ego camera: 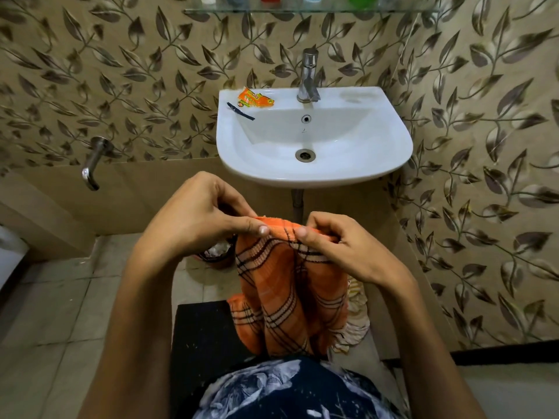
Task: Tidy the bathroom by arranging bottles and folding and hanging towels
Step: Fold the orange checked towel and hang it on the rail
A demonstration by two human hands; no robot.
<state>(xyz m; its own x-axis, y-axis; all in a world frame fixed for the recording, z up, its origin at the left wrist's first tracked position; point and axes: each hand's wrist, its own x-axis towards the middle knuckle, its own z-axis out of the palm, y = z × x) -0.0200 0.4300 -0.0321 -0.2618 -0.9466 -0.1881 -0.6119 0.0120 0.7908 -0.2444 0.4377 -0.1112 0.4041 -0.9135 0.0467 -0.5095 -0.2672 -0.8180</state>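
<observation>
The left hand (199, 216) and the right hand (338, 246) each pinch the top edge of an orange checked towel (290, 294) between thumb and curled fingers, the two hands close together, thumb tips nearly meeting over the fold. The towel hangs down from that pinched edge in front of the person's patterned dark shirt (290, 391), just below the front rim of the white washbasin (314, 173). On the washbasin's back left ledge lies an orange sachet (255, 99) with a black strip (240, 111) beside it; the chrome tap (308, 77) stands at its back centre. Above the washbasin a glass shelf (302, 10) carries several bottles, only their bases in view. Left of the washbasin a wall tap (93, 163) sticks out
</observation>
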